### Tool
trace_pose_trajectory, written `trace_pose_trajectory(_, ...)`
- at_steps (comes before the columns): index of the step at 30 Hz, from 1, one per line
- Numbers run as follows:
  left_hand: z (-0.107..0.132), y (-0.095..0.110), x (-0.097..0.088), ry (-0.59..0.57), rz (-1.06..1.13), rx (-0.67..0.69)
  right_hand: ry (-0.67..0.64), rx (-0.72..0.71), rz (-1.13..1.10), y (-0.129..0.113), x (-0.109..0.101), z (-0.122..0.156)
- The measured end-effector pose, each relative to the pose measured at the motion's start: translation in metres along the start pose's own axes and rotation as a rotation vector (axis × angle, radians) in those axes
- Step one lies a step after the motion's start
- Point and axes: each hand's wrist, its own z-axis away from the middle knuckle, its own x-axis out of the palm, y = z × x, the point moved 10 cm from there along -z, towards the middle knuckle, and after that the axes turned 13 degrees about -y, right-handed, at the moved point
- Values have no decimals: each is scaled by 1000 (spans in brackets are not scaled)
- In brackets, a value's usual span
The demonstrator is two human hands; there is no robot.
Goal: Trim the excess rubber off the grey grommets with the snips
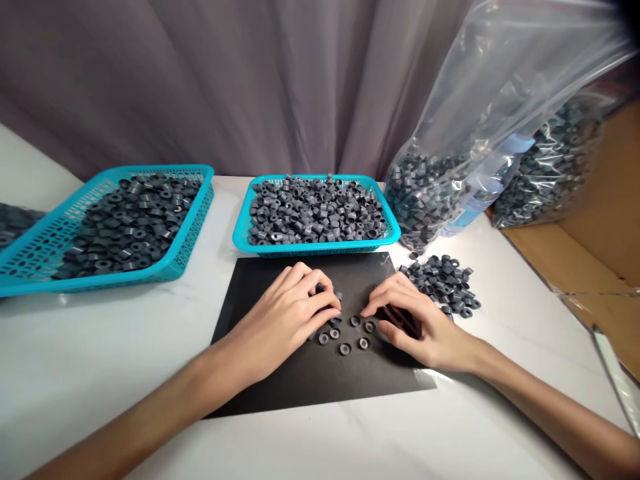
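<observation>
My left hand (pixel 295 307) is curled over the black mat (pixel 280 373), with thumb and fingertips drawn together around a few small grey plastic rings. Some of these rings are partly hidden by the fingers. Just beyond the fingertips, several loose grey rings (pixel 345 349) lie flat on the mat with their holes facing up. My right hand (pixel 425 320) rests at the mat's right side, fingers bent around a dark reddish tool (pixel 403 321) tucked under the palm; its kind is not clear. The right index fingertip is close to the nearest loose rings.
A blue basket (pixel 320 249) heaped with grey rings stands behind the mat. Another blue basket (pixel 173 267) is at the left. Right of the mat are a loose pile of rings (pixel 445 283), a clear plastic bag (pixel 465 87), a water bottle (pixel 483 190) and a cardboard box (pixel 600 227).
</observation>
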Motion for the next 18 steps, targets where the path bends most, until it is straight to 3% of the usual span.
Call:
trace_pose_trajectory(4,-1,-3,0,-5,76,-33,51,0,11,0,-2,0)
trace_pose_trajectory(8,-1,-5,-5,20,187,-74,181,29,0,1,-11,1)
trace_pose_trajectory(11,-2,-2,-7,33,161,-60,251,56,-1,3,-18,-2)
trace_pose_trajectory(18,0,13,4,40,-84,3,103,128,42,15,-10,-32)
